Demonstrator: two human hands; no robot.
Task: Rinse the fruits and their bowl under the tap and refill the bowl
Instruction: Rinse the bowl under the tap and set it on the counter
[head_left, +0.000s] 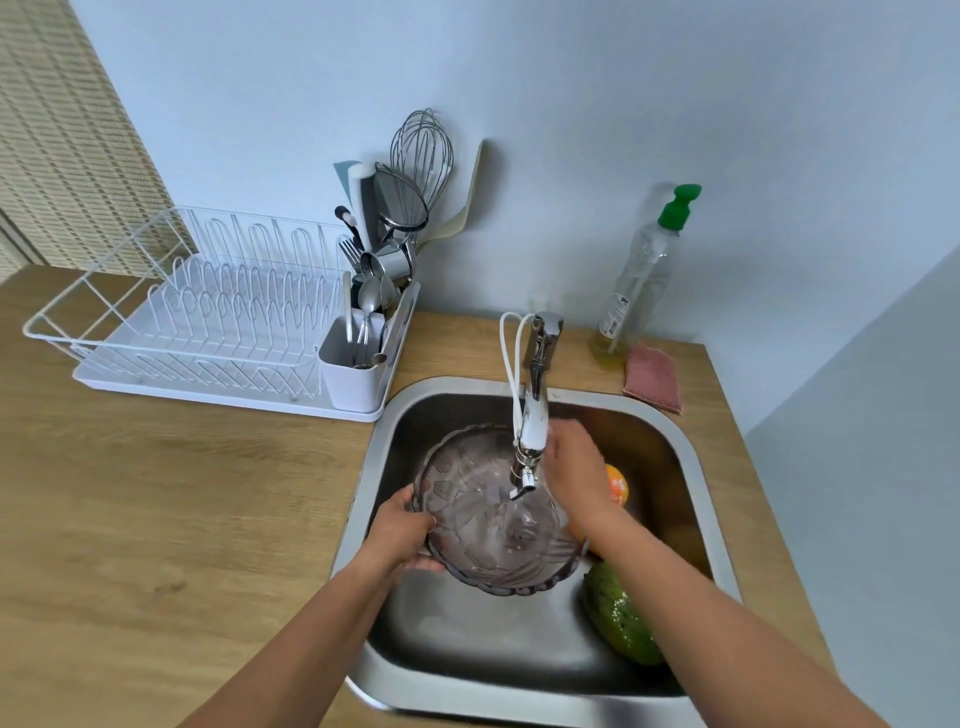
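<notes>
A clear, purplish patterned glass bowl (478, 514) is held tilted inside the steel sink (691, 447), right under the tap spout (532, 441). My left hand (402, 535) grips the bowl's left rim. My right hand (574, 467) rests on the bowl's right rim, just beside the spout. An orange fruit (617, 486) lies in the sink behind my right wrist, partly hidden. A green fruit (621, 616) lies at the sink's right side under my right forearm. Whether water is running I cannot tell.
A white dish rack (208, 322) with a cutlery holder (353, 369) stands on the wooden counter at the left. A soap bottle with a green pump (641, 280) and a pink cloth (653, 376) sit behind the sink on the right. The wall is close behind.
</notes>
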